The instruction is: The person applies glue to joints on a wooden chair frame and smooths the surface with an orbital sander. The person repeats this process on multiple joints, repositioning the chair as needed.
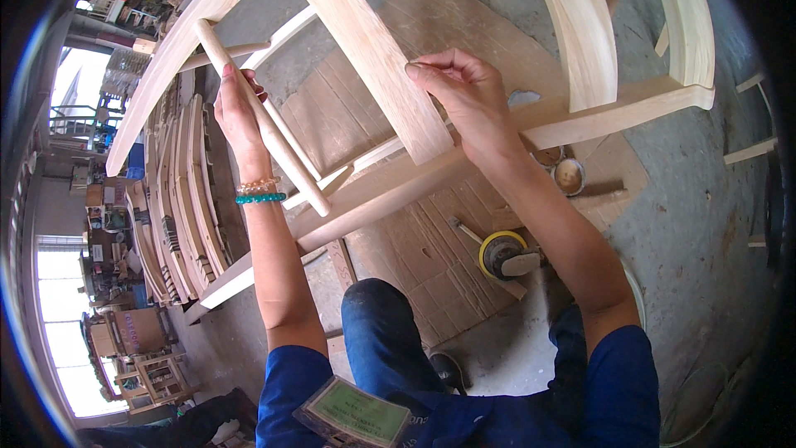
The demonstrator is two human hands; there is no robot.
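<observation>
We're gripping a rod (278,139) with left fingers (228,76), pressing right fingers (456,60) together, risking splinters if rubbing the slat (365,41) beside them

Woodworking workshop (sander (502,255), curved slats (197,191))

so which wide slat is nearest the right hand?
The slat just right of the round rod, its edge by the right hand; the two curved slats rightward are farther.

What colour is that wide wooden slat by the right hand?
The wide slat is pale tan with faint grain along it, best seen in the head view.
</observation>
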